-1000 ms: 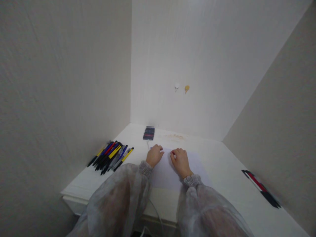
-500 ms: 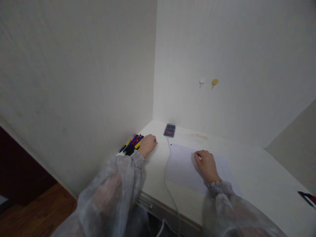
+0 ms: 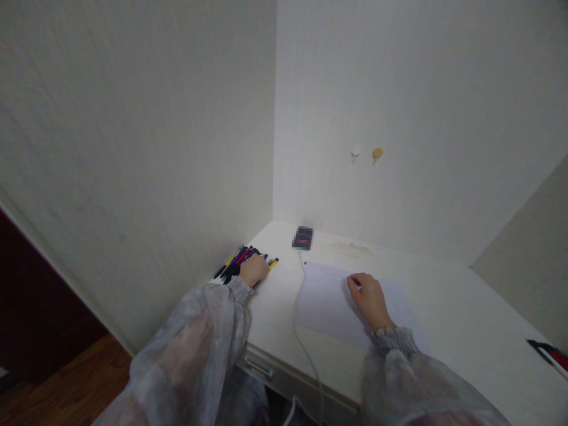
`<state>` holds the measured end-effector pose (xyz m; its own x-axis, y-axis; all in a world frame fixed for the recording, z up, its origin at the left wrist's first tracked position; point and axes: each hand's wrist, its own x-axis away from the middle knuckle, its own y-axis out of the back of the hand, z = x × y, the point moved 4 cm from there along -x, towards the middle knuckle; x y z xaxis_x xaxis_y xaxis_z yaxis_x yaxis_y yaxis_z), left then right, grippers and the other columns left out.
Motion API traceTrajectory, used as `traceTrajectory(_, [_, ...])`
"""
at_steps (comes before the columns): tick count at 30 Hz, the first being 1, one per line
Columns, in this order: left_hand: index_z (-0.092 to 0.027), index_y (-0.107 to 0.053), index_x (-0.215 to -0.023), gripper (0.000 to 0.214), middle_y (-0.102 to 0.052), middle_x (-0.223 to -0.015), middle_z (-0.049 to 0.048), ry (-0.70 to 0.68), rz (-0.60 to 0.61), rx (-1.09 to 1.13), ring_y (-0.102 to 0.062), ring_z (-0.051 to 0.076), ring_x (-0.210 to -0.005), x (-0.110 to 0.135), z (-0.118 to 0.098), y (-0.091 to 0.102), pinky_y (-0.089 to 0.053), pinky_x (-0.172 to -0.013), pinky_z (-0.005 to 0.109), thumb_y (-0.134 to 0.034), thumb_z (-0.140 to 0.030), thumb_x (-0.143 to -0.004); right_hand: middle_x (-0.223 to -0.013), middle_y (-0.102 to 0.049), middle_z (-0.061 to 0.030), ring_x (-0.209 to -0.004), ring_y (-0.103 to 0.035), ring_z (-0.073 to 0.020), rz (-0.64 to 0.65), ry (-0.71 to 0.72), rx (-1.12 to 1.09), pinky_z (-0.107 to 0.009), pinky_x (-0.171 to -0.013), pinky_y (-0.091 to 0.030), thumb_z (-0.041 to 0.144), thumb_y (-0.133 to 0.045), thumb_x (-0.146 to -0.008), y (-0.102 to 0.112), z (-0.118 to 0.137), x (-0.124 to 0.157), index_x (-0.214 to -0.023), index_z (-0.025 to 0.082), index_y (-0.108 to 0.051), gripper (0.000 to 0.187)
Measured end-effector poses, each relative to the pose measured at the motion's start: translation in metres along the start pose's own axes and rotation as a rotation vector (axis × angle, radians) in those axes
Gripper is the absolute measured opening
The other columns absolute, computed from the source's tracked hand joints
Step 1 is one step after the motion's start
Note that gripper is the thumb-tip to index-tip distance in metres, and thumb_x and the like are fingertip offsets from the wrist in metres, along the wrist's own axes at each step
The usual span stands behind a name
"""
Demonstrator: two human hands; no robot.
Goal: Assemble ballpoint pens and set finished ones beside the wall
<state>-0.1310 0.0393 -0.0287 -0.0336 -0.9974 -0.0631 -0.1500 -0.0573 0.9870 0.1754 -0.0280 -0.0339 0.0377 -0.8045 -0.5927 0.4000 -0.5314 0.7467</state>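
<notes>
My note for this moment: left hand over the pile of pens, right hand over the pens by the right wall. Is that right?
Not quite: the head view shows the right hand over the sheet of paper, well apart from the pens by the right wall. The left hand is over the pile of pens, as you noted.
</notes>
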Motion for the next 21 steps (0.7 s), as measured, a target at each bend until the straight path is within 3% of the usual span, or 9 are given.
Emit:
traceTrajectory(8, [-0.011, -0.059, -0.08, 0.028, -0.06, -0.09, 0.014, 0.048, -0.107, 0.033, -0.058, 0.02, -0.081, -0.001, -0.004, 0.013, -0.041, -0.064, 0.025, -0.043, -0.034, -0.076, -0.068, -0.061, -0.0073, -0.067, -0.052, -0.0178, -0.004, -0.019, -0.056, -0.029, -0.063, -0.036, 0.026, -0.039, -0.076, 0.003, 0.005, -0.001, -0.068, 0.014, -0.06, 0.024])
traceTrajectory(11, [-0.012, -0.059, -0.08, 0.03, -0.059, -0.093, 0.0143, -0.021, -0.176, 0.102, -0.057, 0.021, -0.084, 0.0, -0.025, 0.022, -0.04, -0.067, 0.027, -0.044, -0.036, -0.076, -0.067, -0.06, -0.0072, -0.065, -0.052, -0.018, -0.011, -0.042, -0.097, -0.029, -0.063, -0.037, 0.026, -0.04, -0.075, 0.002, 0.003, -0.001, -0.068, 0.015, -0.06, 0.024])
traceTrajectory(14, [-0.013, -0.06, -0.074, 0.026, -0.061, -0.085, 0.0111, -0.115, -0.189, 0.33, -0.057, 0.019, -0.08, -0.001, -0.058, 0.027, -0.039, -0.065, 0.026, -0.051, -0.037, -0.071, -0.068, -0.061, -0.0072, -0.064, -0.052, -0.0177, -0.019, -0.097, -0.217, -0.03, -0.063, -0.038, 0.029, -0.042, -0.074, 0.0, -0.001, 0.0, -0.069, 0.015, -0.06, 0.024])
traceTrajectory(16, [-0.013, -0.06, -0.065, 0.024, -0.061, -0.071, 0.0071, -0.171, -0.082, 0.578, -0.057, 0.018, -0.071, -0.001, -0.085, 0.023, -0.038, -0.06, 0.025, -0.056, -0.036, -0.066, -0.069, -0.061, -0.0062, -0.065, -0.053, -0.0175, -0.026, -0.172, -0.342, -0.03, -0.063, -0.039, 0.032, -0.044, -0.073, -0.001, -0.005, 0.0, -0.069, 0.016, -0.061, 0.024])
traceTrajectory(18, [-0.012, -0.058, -0.058, 0.028, -0.059, -0.059, 0.0044, -0.25, 0.153, 0.926, -0.056, 0.015, -0.062, 0.001, -0.115, 0.013, -0.038, -0.055, 0.023, -0.056, -0.039, -0.065, -0.065, -0.061, -0.0044, -0.064, -0.053, -0.0171, -0.033, -0.268, -0.496, -0.029, -0.062, -0.039, 0.037, -0.046, -0.072, -0.002, -0.008, 0.0, -0.068, 0.017, -0.061, 0.025])
traceTrajectory(21, [-0.01, -0.058, -0.06, 0.028, -0.06, -0.059, 0.0048, -0.233, 0.539, 1.369, -0.057, 0.014, -0.059, 0.009, -0.153, -0.007, -0.04, -0.054, 0.023, -0.062, -0.038, -0.06, -0.064, -0.061, -0.0031, -0.063, -0.054, -0.0157, -0.06, -0.431, -0.818, -0.027, -0.06, -0.04, 0.044, -0.048, -0.071, -0.003, -0.012, -0.001, -0.071, 0.017, -0.062, 0.03])
